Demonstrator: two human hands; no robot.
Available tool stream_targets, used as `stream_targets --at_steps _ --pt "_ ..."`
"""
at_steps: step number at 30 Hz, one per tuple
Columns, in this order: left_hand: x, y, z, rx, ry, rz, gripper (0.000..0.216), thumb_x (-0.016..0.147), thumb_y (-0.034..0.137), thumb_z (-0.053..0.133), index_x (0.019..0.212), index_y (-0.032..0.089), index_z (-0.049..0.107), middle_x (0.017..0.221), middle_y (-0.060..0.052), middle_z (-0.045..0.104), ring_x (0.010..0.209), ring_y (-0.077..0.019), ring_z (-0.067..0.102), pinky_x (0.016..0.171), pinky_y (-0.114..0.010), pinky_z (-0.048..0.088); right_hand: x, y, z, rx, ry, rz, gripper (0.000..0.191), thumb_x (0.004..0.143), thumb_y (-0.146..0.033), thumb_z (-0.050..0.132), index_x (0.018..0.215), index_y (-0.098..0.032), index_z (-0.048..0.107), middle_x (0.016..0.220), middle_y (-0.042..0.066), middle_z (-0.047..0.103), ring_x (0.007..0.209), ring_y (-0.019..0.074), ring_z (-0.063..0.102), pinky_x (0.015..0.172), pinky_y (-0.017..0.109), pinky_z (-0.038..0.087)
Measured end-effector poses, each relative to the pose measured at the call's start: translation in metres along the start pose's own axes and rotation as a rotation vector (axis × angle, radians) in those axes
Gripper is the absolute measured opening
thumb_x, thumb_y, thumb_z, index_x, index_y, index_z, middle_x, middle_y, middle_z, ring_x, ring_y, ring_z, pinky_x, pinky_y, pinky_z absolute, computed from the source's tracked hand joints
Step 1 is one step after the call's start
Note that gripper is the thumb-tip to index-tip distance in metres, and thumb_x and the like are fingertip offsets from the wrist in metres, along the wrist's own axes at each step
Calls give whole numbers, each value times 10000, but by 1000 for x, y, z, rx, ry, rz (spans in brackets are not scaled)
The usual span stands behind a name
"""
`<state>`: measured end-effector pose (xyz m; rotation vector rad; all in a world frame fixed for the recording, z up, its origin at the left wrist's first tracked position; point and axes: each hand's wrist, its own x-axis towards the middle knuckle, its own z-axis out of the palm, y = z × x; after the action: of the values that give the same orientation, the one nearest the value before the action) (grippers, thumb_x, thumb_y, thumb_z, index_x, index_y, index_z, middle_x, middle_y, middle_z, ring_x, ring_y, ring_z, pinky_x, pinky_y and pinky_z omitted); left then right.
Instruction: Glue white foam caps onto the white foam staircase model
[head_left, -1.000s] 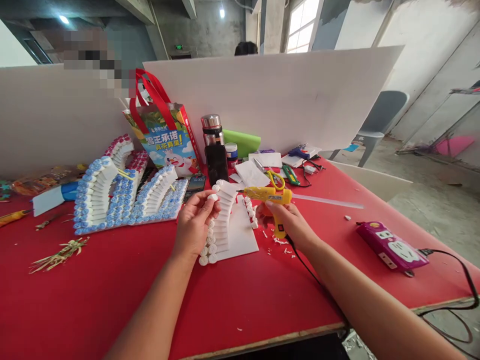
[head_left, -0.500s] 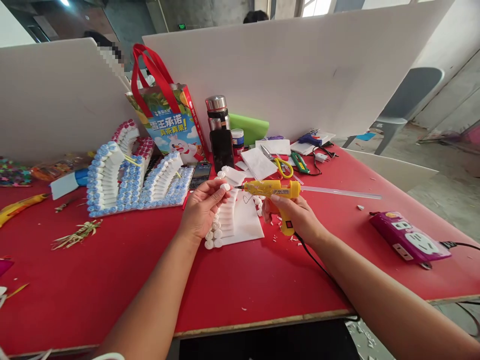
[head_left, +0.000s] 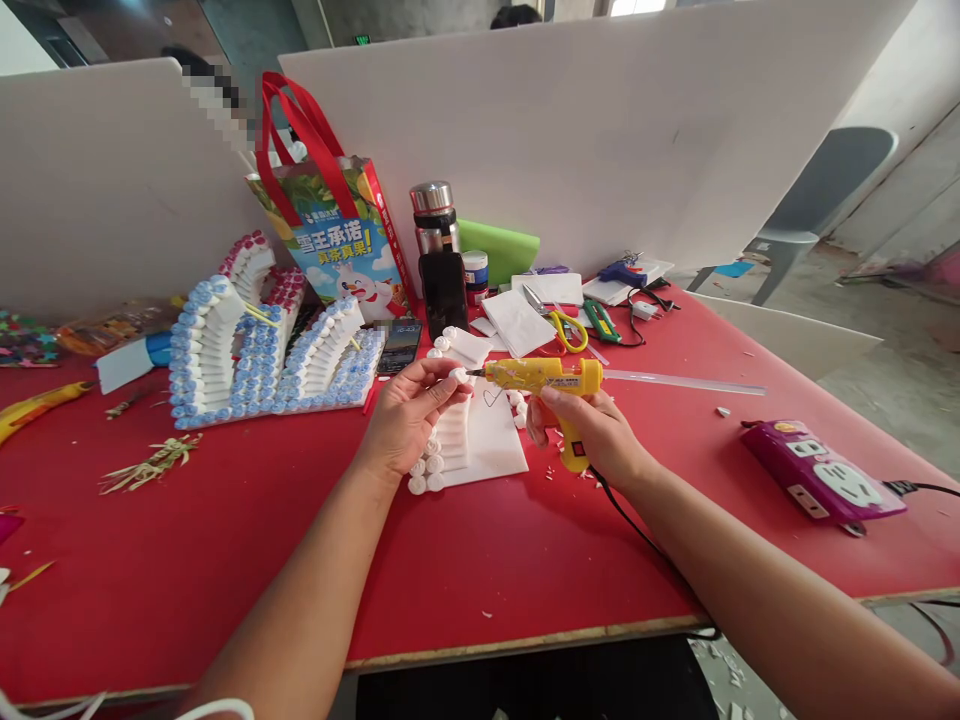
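Note:
Between thumb and fingers, my left hand [head_left: 409, 410] pinches a small white rolled piece [head_left: 459, 375]. My right hand [head_left: 589, 425] is wrapped round the handle of a yellow hot glue gun [head_left: 540, 374], its nozzle at the white piece. A clear glue stick [head_left: 682, 382] juts from the gun's back. Beneath the hands lies a white board [head_left: 495, 440] bearing a ribbed white structure [head_left: 452, 440] edged with round white rolls [head_left: 426, 475]. More loose white rolls [head_left: 519, 408] sit behind the gun, partly hidden by it.
Blue-and-white models [head_left: 225, 370] stand at left, near a carrier bag [head_left: 337, 240]. Behind the work are a steel flask [head_left: 433, 210], a phone [head_left: 400, 347], yellow-handled scissors [head_left: 568, 333] and a green cutter [head_left: 601, 320]. A purple power strip [head_left: 821, 475] lies at right on the red table [head_left: 420, 590].
The glue gun's nozzle now meets the white piece in my left hand, which has turned slightly. The whole view has shifted a little; both grips stay the same.

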<state>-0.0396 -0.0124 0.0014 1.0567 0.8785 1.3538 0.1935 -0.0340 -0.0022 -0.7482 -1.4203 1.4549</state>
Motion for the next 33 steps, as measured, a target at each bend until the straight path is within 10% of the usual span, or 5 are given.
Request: stream_targets --at_steps 33 --pt "-1 0 7 -7 11 -16 262 699 250 880 913 155 762 881 -47 740 773 -145 715 882 -323 577 0 -2 1 -135 43 26 451 964 -518 530 644 -203 558 621 20 549 588 158 484 598 326 366"
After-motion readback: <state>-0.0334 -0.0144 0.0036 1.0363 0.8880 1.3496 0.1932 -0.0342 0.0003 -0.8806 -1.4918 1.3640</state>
